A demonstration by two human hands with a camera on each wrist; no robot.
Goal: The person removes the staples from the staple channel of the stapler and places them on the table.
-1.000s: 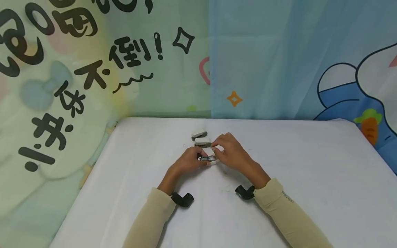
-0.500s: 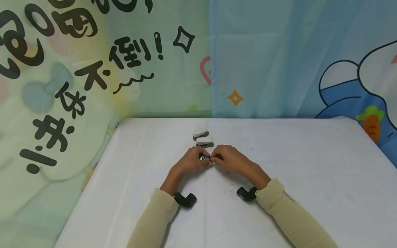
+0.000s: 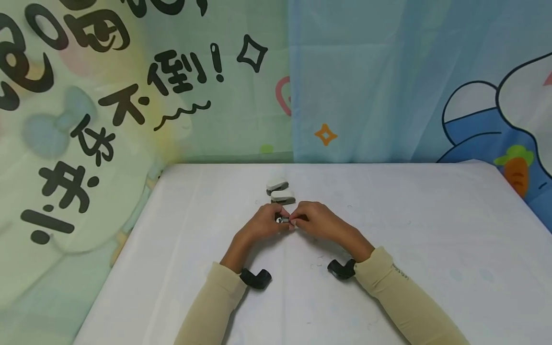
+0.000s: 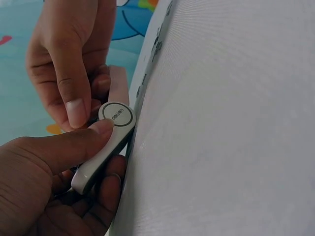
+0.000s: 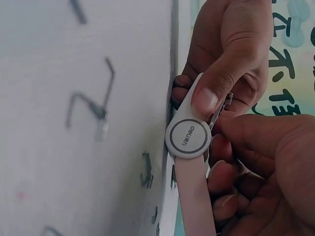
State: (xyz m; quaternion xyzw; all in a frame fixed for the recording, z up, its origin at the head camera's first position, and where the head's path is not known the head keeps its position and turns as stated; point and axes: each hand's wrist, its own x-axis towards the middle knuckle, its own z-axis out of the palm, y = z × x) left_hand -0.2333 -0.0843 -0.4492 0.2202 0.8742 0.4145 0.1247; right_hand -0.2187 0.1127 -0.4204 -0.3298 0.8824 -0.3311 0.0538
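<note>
My left hand [image 3: 262, 224] grips a small white stapler [image 5: 189, 137], its thumb on the top beside the round deli-marked end. A pale pinkish bar [image 5: 195, 196] extends beyond that end in both wrist views. Close to the round end, the curled thumb and fingers of my right hand [image 3: 321, 221] pinch at a narrow metal part of the stapler [image 5: 216, 115]. Whether a smaller piece sits between those fingertips cannot be seen. In the head view only a dark and silver bit of the stapler shows between the hands.
Two more white-and-grey staplers [image 3: 282, 197] lie just beyond the hands, one behind the other. Bent loose staples [image 5: 101, 110] are scattered on the white tabletop [image 3: 431, 230]. A printed curtain [image 3: 358, 86] hangs behind the table.
My right hand has come down and towards me from beside the nearer spare stapler, and its fingertips have closed in on the held stapler. The left hand stays nearly in place.
</note>
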